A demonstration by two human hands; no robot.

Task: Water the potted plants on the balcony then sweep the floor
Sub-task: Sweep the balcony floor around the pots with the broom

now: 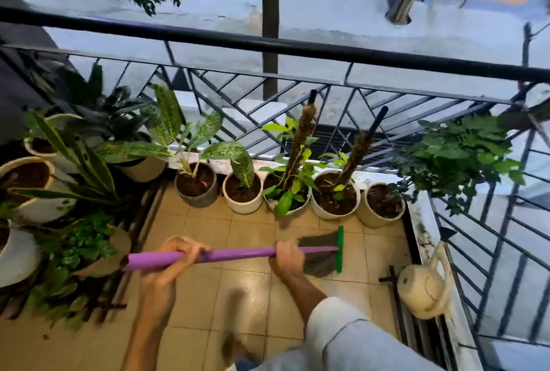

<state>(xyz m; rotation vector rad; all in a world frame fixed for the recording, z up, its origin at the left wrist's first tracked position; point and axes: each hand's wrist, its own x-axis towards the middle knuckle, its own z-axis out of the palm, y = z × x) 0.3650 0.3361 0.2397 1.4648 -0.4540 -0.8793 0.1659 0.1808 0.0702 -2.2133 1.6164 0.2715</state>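
A broom with a purple handle and a green head lies nearly level above the tiled balcony floor. Its dark bristles hang beside the head. My left hand grips the handle near its left end. My right hand grips it close to the head. Several potted plants stand in a row along the far railing, with more pots crowded at the left. A cream watering can rests on the ledge at the right.
A black metal railing closes the balcony at the far and right sides, with a street below. A leafy plant hangs over the right corner. A drain grate runs along the right wall.
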